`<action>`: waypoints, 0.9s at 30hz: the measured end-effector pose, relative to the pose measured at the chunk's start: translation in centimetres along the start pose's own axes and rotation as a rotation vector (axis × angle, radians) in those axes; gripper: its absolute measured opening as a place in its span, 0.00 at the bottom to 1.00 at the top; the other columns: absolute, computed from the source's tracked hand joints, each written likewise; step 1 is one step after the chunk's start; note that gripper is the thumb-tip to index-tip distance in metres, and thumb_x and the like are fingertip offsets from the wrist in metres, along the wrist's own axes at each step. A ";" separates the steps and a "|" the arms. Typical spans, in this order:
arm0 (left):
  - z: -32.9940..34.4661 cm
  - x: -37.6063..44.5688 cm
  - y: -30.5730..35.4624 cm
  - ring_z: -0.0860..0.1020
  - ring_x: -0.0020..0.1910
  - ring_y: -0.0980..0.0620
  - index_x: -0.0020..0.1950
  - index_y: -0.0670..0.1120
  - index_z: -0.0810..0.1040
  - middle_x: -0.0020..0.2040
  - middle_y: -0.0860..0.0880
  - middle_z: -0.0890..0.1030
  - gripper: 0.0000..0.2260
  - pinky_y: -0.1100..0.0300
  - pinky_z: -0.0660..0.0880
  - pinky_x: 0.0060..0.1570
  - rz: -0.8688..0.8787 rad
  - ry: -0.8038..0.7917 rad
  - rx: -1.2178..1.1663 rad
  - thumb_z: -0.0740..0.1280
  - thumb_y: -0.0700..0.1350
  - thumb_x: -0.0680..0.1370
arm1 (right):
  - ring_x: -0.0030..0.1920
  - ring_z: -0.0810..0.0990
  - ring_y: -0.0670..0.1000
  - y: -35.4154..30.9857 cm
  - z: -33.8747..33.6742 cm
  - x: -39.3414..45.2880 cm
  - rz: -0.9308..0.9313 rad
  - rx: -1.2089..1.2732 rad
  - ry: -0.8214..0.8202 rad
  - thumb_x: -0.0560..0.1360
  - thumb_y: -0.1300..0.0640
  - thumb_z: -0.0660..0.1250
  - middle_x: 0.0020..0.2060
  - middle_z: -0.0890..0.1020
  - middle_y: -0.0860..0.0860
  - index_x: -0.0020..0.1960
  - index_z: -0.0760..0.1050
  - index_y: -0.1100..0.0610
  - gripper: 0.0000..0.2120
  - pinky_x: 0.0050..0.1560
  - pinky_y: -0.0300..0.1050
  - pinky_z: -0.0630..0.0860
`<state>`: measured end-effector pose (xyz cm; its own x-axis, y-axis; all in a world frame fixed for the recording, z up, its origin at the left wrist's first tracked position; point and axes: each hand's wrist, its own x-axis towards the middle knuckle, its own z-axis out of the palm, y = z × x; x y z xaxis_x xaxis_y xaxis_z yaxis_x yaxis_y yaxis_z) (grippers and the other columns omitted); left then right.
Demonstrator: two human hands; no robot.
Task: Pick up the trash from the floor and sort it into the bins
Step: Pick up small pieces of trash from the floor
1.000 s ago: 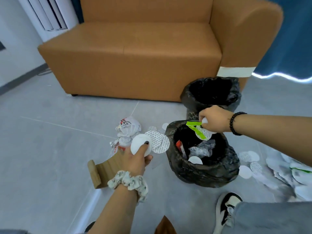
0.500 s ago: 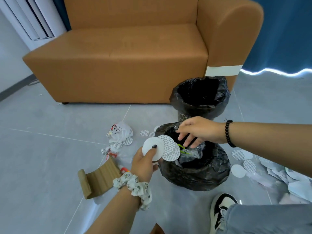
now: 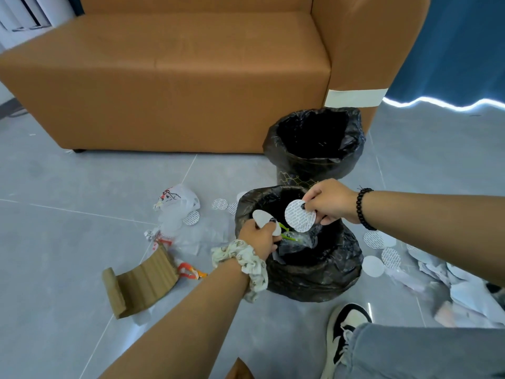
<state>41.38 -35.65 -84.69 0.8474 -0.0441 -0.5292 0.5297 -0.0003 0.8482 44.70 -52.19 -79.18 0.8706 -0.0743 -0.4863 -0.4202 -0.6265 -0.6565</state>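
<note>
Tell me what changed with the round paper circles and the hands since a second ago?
The right hand let go of the green-striped scrap, now lying in the near bin, then took the printed disc from the left hand and pinches it over that bin. The left hand moved right, to the bin's rim, and keeps only the plain white disc. The far bin, cardboard piece and floor litter stayed put.

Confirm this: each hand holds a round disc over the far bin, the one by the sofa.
Not quite. The left hand and right hand each pinch a disc, but over the near bin, not the far bin by the sofa. The head view shows it.
</note>
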 end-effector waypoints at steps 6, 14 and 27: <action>-1.8 0.5 -0.4 0.79 0.36 0.53 0.64 0.43 0.69 0.42 0.47 0.79 0.13 0.65 0.72 0.30 0.098 -0.002 0.088 0.61 0.38 0.79 | 0.36 0.83 0.51 0.7 1.1 0.6 -0.062 -0.088 0.055 0.75 0.66 0.63 0.41 0.83 0.57 0.49 0.77 0.56 0.08 0.39 0.48 0.83; -14.2 1.7 -4.7 0.74 0.31 0.50 0.46 0.40 0.75 0.41 0.39 0.79 0.03 0.59 0.74 0.31 -0.107 0.308 -0.076 0.62 0.37 0.76 | 0.30 0.81 0.45 -0.7 4.4 -0.3 -0.277 -0.391 0.052 0.76 0.57 0.63 0.29 0.84 0.50 0.37 0.79 0.58 0.11 0.33 0.36 0.78; -26.2 4.1 -10.9 0.62 0.72 0.39 0.76 0.44 0.57 0.74 0.38 0.62 0.40 0.50 0.60 0.69 -0.306 0.939 0.366 0.55 0.65 0.69 | 0.33 0.81 0.44 -1.0 8.7 -1.3 -0.360 -0.434 0.045 0.74 0.53 0.66 0.30 0.83 0.47 0.33 0.78 0.52 0.11 0.40 0.43 0.79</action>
<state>40.02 -9.68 -96.71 0.4512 0.8004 -0.3946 0.8148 -0.1891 0.5481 41.78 -44.74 -82.94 0.9536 0.1758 -0.2443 0.0405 -0.8792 -0.4748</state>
